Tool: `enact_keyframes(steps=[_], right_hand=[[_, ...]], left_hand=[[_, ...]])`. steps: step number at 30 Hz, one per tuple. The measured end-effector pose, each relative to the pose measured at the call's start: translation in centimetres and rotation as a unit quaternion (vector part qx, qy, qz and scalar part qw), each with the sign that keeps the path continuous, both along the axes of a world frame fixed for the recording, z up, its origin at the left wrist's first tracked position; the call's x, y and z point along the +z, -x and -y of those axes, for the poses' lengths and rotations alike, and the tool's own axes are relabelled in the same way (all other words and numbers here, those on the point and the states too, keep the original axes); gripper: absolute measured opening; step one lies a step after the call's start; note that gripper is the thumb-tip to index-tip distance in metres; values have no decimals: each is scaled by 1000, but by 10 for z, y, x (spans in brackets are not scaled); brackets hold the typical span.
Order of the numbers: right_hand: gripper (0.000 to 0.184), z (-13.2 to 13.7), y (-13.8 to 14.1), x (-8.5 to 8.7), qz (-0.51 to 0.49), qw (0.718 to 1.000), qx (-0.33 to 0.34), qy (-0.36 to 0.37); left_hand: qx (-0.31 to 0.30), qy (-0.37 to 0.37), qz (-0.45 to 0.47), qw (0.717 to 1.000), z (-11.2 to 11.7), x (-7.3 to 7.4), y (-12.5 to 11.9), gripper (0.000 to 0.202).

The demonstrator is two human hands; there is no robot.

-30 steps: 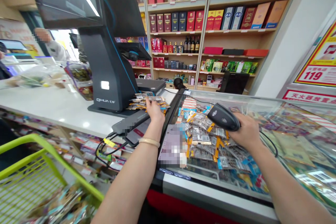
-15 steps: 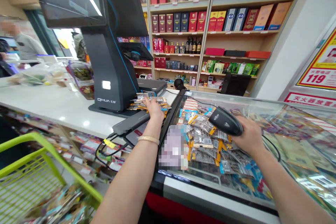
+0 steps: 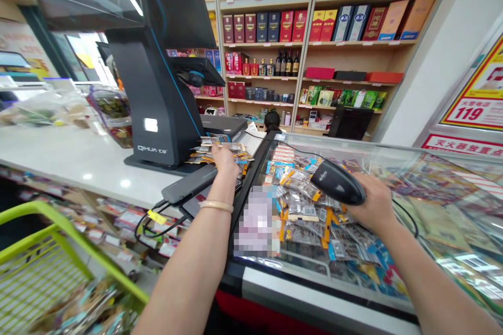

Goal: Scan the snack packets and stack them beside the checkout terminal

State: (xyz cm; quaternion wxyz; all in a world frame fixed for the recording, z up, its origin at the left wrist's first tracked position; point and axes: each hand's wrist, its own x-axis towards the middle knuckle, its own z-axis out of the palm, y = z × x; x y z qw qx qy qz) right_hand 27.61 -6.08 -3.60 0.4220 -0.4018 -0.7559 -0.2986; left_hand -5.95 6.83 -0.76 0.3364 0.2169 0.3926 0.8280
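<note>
My right hand (image 3: 373, 204) is wrapped round a black handheld barcode scanner (image 3: 338, 183), holding it above a heap of small clear snack packets (image 3: 302, 207) on the glass-topped case. Out ahead, my left hand (image 3: 226, 161) rests on another pile of similar packets (image 3: 243, 154) beside the foot of the checkout terminal (image 3: 155, 99). Its fingertips are hidden among those packets, so whether it grips one cannot be told. A pale bangle is on the left wrist.
A green shopping basket (image 3: 65, 220) with packets in it stands at lower left. Cables hang from a dark flat device (image 3: 188, 184) at the counter's edge. The scanner's cord crosses the glass. Boxes and bottles fill shelves behind, where a person's dark hair (image 3: 272, 120) shows.
The view has shifted slightly, and the terminal now sits further left. My left hand stays at the packet pile, with its fingers less visible. The scanner is held in nearly the same place.
</note>
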Motion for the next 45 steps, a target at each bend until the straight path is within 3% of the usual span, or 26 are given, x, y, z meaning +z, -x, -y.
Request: enact_keyframes(steps=[4, 6, 11, 19, 27, 31, 36, 38, 41, 43, 45], right_hand=[[26, 0, 1, 0, -4, 1000, -6, 7], [25, 0, 2, 0, -7, 1000, -10, 5], [25, 2, 6, 5, -22, 1000, -12, 3], [27, 3, 7, 8, -48, 997, -50, 40], [27, 2, 7, 13, -67, 986, -105, 107], [30, 3, 7, 15, -75, 983, -111, 122], [32, 1, 4, 10, -91, 987, -114, 73], [32, 0, 2, 7, -101, 987, -114, 53], [31, -1, -1, 4, -98, 988, -109, 42], [32, -2, -2, 3, -95, 989, -108, 33], [31, -2, -3, 2, -86, 990, -105, 29]], left_hand=[[99, -32, -152, 983, 6, -10, -4, 20], [104, -59, -183, 976, 11, -11, -11, 28], [-4, -118, -225, 967, 28, -9, -36, 43], [-99, -191, -357, 909, 44, -12, -63, 38], [-154, -233, -395, 875, 48, -13, -69, 37], [-170, -227, -391, 876, 47, -15, -70, 38], [-199, -193, -379, 883, 47, -22, -75, 38], [-231, -178, -389, 874, 48, -26, -78, 35], [-283, -167, -435, 838, 49, -34, -84, 29], [-278, -162, -474, 820, 47, -38, -86, 29], [-237, -142, -484, 830, 42, -40, -85, 32]])
